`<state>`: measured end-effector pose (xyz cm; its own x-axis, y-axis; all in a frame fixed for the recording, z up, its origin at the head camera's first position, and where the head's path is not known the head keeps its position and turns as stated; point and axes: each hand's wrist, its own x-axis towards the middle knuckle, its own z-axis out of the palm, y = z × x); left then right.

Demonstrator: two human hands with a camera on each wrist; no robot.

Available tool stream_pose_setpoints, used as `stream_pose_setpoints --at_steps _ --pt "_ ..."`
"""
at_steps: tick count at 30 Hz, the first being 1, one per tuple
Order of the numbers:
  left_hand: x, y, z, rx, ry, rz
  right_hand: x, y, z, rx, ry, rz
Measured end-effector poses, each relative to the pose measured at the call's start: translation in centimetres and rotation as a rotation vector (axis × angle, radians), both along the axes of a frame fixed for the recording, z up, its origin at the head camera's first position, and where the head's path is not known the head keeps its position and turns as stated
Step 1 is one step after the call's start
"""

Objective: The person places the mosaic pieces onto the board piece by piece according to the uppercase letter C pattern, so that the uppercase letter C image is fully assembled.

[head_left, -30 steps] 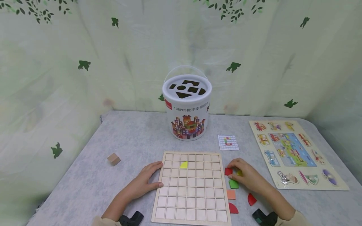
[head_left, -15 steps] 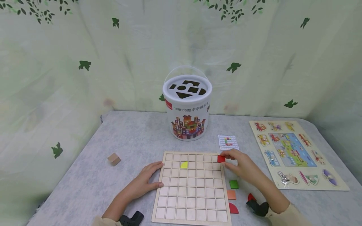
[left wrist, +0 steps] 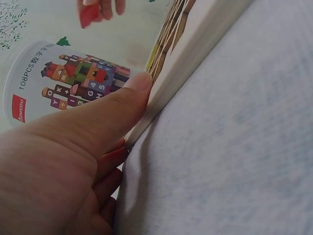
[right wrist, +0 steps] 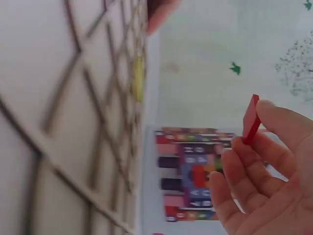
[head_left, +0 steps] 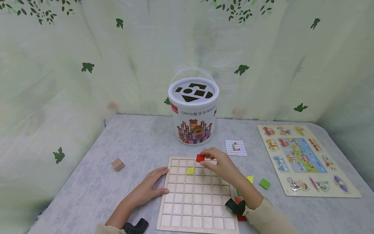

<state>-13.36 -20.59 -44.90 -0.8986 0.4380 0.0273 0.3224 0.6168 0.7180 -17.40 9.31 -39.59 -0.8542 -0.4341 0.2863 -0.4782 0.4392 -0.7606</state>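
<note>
Over the back rows of the wooden grid board (head_left: 188, 206), my right hand (head_left: 222, 165) pinches a red square tile (head_left: 200, 158) between thumb and fingertips. The right wrist view shows the red square tile (right wrist: 251, 120) held tilted, above the grid. A yellow quarter-round tile (head_left: 190, 170) lies in a cell of the second row from the back. My left hand (head_left: 149, 186) rests against the board's left edge, fingers and thumb spread along it. In the left wrist view, the left thumb (left wrist: 132, 90) touches the rim and the other fingers are partly hidden beneath it.
Right of the board lie a green tile (head_left: 265, 184), a yellow piece (head_left: 249, 179), and orange and red pieces partly hidden by my right arm. Behind stand a white bucket (head_left: 194, 112) and a pattern card (head_left: 241, 151). A picture puzzle (head_left: 318, 178) lies right, a wooden cube (head_left: 118, 164) left.
My right hand has picked up the red square tile from beside the board and carried it left over the back rows. A green tile now shows farther right. My left hand stays put.
</note>
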Motion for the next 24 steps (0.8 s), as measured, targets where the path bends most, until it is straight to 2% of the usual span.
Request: stream_pose_setpoints --at_steps 5,9,15,24 --pt "0.0 0.0 0.0 -0.004 -0.001 0.006 -0.6 -0.3 -2.0 0.005 -0.075 0.041" --pt "0.0 0.0 0.0 -0.004 -0.004 0.008 -0.7 -0.2 -3.3 0.056 -0.154 0.054" --pt "-0.1 0.1 0.0 -0.001 -0.002 0.002 -0.8 -0.3 -4.3 0.154 -0.112 0.083" --pt "0.0 0.1 -0.1 -0.015 0.004 0.015 -1.0 -0.5 -4.6 0.17 -0.077 0.063"
